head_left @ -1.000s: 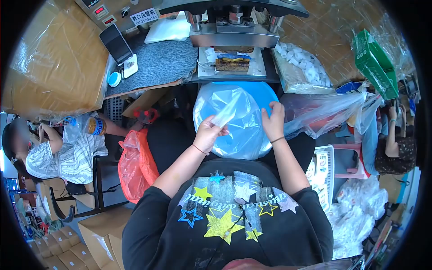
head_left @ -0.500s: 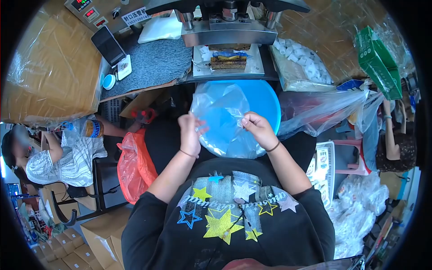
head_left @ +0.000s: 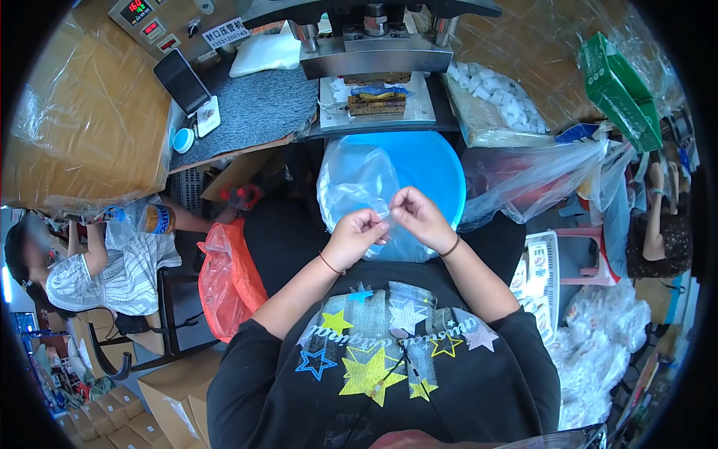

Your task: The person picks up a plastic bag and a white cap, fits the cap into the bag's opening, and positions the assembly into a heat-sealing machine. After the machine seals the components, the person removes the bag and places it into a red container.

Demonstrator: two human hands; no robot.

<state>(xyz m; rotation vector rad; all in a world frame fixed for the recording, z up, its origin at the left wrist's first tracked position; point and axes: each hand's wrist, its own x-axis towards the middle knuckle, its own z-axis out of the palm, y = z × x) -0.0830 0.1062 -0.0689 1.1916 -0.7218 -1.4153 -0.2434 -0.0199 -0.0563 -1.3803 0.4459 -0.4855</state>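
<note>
A clear plastic bag [head_left: 363, 179] hangs between my hands, over the blue basin [head_left: 441, 172] in my lap. My left hand [head_left: 357, 238] is closed, its fingertips pinching the bag's near edge. Close beside it on the right, my right hand [head_left: 420, 218] pinches the same edge between thumb and fingers. Beyond the basin is a metal press [head_left: 378, 56], with a wooden block and blue and yellow material on its white plate [head_left: 419, 112].
White tube pieces [head_left: 497, 97] lie right of the press. A phone [head_left: 182, 82] leans at the left. An orange bag [head_left: 228, 280] is by my left leg, a white basket [head_left: 552, 284] on my right. People sit at both sides.
My left hand has moved right and closed on the bag's edge beside my right hand. My right hand has shifted slightly left. The bag has puffed out over the basin.
</note>
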